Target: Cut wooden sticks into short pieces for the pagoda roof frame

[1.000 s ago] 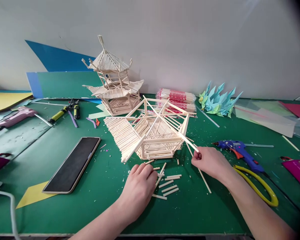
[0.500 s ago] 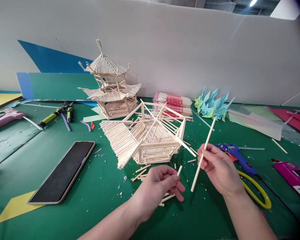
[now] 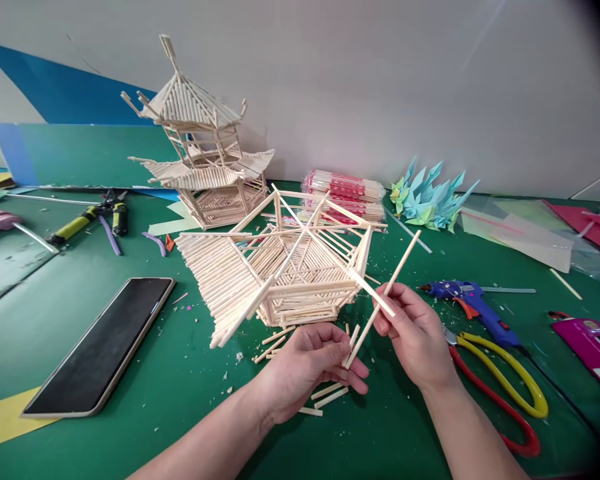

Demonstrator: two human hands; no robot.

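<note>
My left hand (image 3: 325,357) pinches a short wooden stick (image 3: 354,337) between thumb and fingers. In my right hand (image 3: 407,327) is a longer wooden stick (image 3: 400,263), tilted, its lower end at the fingers of my left hand. Just behind both hands stands an open stick frame (image 3: 310,290) with a slatted roof panel (image 3: 220,277) on its left side. One of its projecting roof sticks (image 3: 365,283) reaches to my right fingers; whether they grip it I cannot tell. Several short cut sticks (image 3: 330,397) lie below and behind my left hand.
A stick pagoda (image 3: 200,173) and packs of sticks (image 3: 343,193) stand at the back, near blue folded paper (image 3: 435,197). Right lie a blue glue gun (image 3: 473,303), red-and-yellow-handled pliers (image 3: 510,387) and a magenta device (image 3: 587,350). A phone (image 3: 105,343) lies left.
My right hand has moved left with the long stick, bringing its lower end to my left hand. The view has shifted, and the red-and-yellow-handled pliers show more fully.
</note>
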